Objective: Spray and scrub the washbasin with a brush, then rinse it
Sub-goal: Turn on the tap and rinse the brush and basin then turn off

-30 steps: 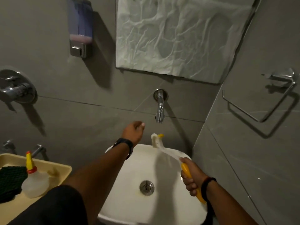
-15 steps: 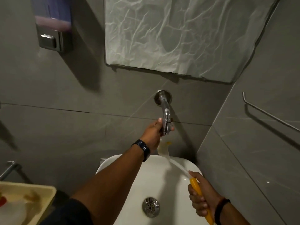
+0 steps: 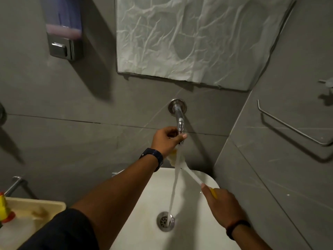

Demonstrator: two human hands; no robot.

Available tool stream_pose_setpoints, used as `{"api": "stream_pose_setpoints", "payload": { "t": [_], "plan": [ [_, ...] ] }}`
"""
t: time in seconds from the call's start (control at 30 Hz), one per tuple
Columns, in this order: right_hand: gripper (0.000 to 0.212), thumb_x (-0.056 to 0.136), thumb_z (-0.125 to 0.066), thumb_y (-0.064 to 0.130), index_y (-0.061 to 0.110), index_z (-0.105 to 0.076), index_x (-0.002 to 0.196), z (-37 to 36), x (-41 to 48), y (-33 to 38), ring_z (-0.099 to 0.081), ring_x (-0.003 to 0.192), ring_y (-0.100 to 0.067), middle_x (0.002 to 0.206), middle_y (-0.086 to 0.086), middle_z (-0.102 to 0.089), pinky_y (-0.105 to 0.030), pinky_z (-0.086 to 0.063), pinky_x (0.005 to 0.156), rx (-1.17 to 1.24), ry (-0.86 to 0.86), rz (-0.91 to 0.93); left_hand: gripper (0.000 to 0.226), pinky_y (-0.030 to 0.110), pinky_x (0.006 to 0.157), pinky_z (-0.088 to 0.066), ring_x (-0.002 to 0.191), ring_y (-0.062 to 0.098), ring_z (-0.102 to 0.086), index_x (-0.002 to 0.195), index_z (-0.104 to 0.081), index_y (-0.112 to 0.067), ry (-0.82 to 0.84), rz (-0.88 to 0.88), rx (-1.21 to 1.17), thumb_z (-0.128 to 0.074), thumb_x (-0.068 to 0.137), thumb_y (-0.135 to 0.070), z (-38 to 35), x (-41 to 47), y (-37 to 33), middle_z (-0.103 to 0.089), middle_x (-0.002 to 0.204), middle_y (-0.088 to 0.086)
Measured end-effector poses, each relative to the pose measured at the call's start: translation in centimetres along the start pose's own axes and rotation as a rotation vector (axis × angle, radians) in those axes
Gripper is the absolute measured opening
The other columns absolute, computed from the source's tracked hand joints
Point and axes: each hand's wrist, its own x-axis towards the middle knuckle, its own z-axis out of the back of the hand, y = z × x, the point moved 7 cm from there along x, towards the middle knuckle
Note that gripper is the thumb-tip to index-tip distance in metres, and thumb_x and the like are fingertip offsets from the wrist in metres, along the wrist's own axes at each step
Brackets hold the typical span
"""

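My left fingers [image 3: 183, 136] pinch the wall tap [image 3: 179, 120] at frame centre; right fingers [image 3: 204, 186] wrap the brush [image 3: 191, 173] handle, its head under the water stream [image 3: 173, 192]. Water runs into the drain [image 3: 163, 221] of the white washbasin [image 3: 144, 204], bottom centre.

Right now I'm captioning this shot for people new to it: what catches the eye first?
The water stream falling from the wall tap into the white washbasin, straight onto its drain. The left hand grips the tap's end; the right hand holds a yellow-handled brush under the flow.
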Motion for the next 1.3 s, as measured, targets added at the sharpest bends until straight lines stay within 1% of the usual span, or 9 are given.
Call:
{"api": "stream_pose_setpoints", "payload": {
  "t": [0.17, 0.37, 0.47, 0.57, 0.67, 0.77, 0.9, 1.03, 1.3],
  "plan": [
    [0.066, 0.086, -0.041, 0.064, 0.016, -0.038, 0.041, 1.6, -1.5, 1.0, -0.040, 0.041, -0.012, 0.037, 0.003, -0.039, -0.024, -0.030, 0.043, -0.294, -0.049, 0.081, 0.038, 0.033, 0.087, -0.044, 0.091, 0.010, -0.060, 0.111, -0.063, -0.019, -0.063, -0.060, 0.205, -0.071, 0.078, -0.036, -0.1, -0.5, -1.1, -0.067, 0.100, -0.005],
    [0.064, 0.074, -0.046, 0.071, 0.019, -0.033, 0.038, -1.2, -3.1, -1.7, -0.021, 0.031, -0.015, 0.038, 0.000, -0.025, -0.018, -0.019, 0.039, 0.572, 0.372, -0.521, 0.042, 0.021, 0.066, -0.037, 0.090, 0.012, -0.051, 0.122, -0.050, -0.022, -0.041, -0.198, 0.398, -0.065, 0.083, -0.031, -0.6, -0.8, -2.9, -0.060, 0.108, 0.002],
    [0.066, 0.077, -0.039, 0.073, 0.016, -0.039, 0.043, -1.9, -3.9, -1.8, -0.022, 0.031, -0.015, 0.039, -0.001, -0.027, -0.019, -0.019, 0.040, 0.675, 0.543, -0.584, 0.039, 0.024, 0.067, -0.039, 0.086, 0.014, -0.053, 0.122, -0.047, -0.023, -0.014, -0.206, 0.439, -0.062, 0.086, -0.028, -0.9, -0.9, -3.0, -0.061, 0.105, 0.006],
    [0.068, 0.081, -0.045, 0.068, 0.018, -0.035, 0.035, -0.8, -3.0, -1.5, -0.027, 0.035, -0.016, 0.037, 0.004, -0.031, -0.021, -0.024, 0.042, 0.474, 0.301, -0.398, 0.041, 0.032, 0.074, -0.042, 0.089, 0.016, -0.052, 0.125, -0.044, -0.022, -0.014, -0.204, 0.451, -0.060, 0.087, -0.027, -1.0, -0.9, -2.9, -0.061, 0.111, 0.009],
    [0.067, 0.085, -0.041, 0.066, 0.016, -0.042, 0.040, 2.0, -2.8, 0.3, -0.044, 0.045, -0.012, 0.041, 0.005, -0.045, -0.024, -0.030, 0.045, -0.094, -0.044, -0.069, 0.042, 0.032, 0.077, -0.042, 0.092, 0.016, -0.052, 0.126, -0.043, -0.022, -0.005, -0.211, 0.451, -0.060, 0.088, -0.025, -1.1, -0.9, -2.9, -0.059, 0.115, 0.010],
    [0.065, 0.084, -0.033, 0.068, 0.017, -0.041, 0.045, 2.2, -3.0, 1.2, -0.047, 0.047, -0.013, 0.044, 0.005, -0.045, -0.023, -0.029, 0.045, -0.335, -0.097, 0.038, 0.040, 0.032, 0.078, -0.042, 0.093, 0.017, -0.054, 0.125, -0.043, -0.022, 0.000, -0.210, 0.458, -0.059, 0.089, -0.024, -1.2, -1.0, -3.0, -0.059, 0.114, 0.009],
    [0.067, 0.081, -0.047, 0.066, 0.017, -0.036, 0.036, 0.2, -2.6, -0.1, -0.038, 0.039, -0.019, 0.041, 0.004, -0.039, -0.025, -0.031, 0.046, 0.253, 0.154, -0.245, 0.039, 0.025, 0.074, -0.041, 0.082, 0.005, -0.052, 0.125, -0.044, -0.021, 0.006, -0.196, 0.439, -0.058, 0.089, -0.023, -1.2, -0.9, -3.0, -0.059, 0.113, 0.008],
    [0.065, 0.081, -0.039, 0.068, 0.015, -0.040, 0.043, -2.2, -4.2, -0.7, -0.024, 0.029, -0.012, 0.036, 0.001, -0.030, -0.016, -0.022, 0.037, 0.791, 0.613, -0.587, 0.040, 0.033, 0.078, -0.043, 0.095, 0.020, -0.057, 0.126, -0.045, -0.021, 0.027, -0.177, 0.423, -0.058, 0.088, -0.025, -1.3, -0.7, -2.8, -0.061, 0.109, 0.009],
    [0.065, 0.080, -0.038, 0.069, 0.015, -0.038, 0.044, -2.6, -4.0, -0.6, -0.024, 0.027, -0.013, 0.034, 0.000, -0.028, -0.015, -0.023, 0.035, 0.815, 0.628, -0.580, 0.039, 0.031, 0.070, -0.040, 0.085, 0.018, -0.053, 0.121, -0.048, -0.017, -0.018, -0.169, 0.519, -0.061, 0.086, -0.031, -1.4, -0.5, -2.5, -0.058, 0.095, 0.006]
  ]
}}
